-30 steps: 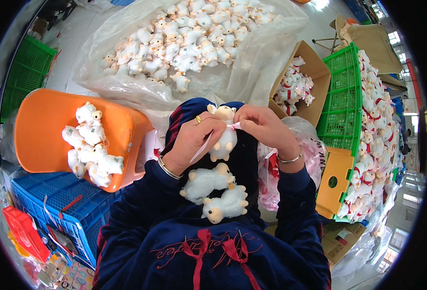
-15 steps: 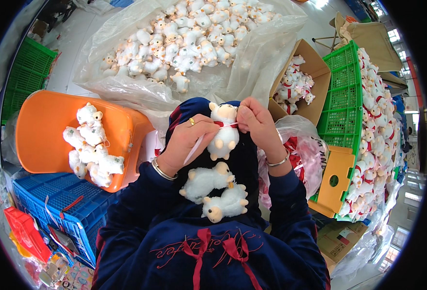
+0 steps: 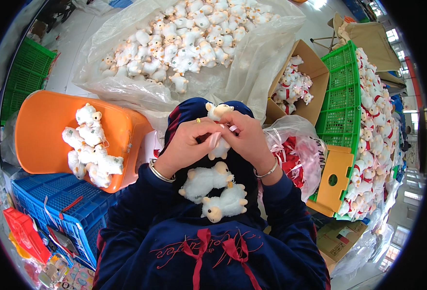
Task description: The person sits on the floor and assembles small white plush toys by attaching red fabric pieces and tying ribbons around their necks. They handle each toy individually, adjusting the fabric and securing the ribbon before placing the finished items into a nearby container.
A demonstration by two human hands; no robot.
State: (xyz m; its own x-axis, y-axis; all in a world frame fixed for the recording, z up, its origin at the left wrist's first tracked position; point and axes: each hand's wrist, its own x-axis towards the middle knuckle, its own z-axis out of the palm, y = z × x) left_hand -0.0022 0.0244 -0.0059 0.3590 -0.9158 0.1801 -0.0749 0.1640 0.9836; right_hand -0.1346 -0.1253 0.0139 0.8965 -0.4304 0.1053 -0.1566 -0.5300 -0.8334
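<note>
A small white plush sheep (image 3: 218,110) sits upright between my knees, its head showing above my fingers and its lower body below them. My left hand (image 3: 188,144) and my right hand (image 3: 248,140) meet in front of its neck. Both have their fingers pinched on a narrow ribbon (image 3: 233,128), red at the neck with a pale end. My fingers hide most of the ribbon and the sheep's chest. On my lap lie two more plush sheep, one (image 3: 205,181) above the other (image 3: 224,203), with no ribbon visible on them.
An orange plastic stool (image 3: 44,130) holding several sheep stands left, beside blue crates (image 3: 54,193). Ahead, a clear plastic sheet (image 3: 252,67) carries a large heap of sheep. Rightward are a cardboard box (image 3: 315,67), a bag of red ribbons (image 3: 291,159) and a green crate (image 3: 339,96).
My hands have come together over the sheep's chest, the right moving down and inward from beside its head. The red ribbon is now mostly covered by my fingers.
</note>
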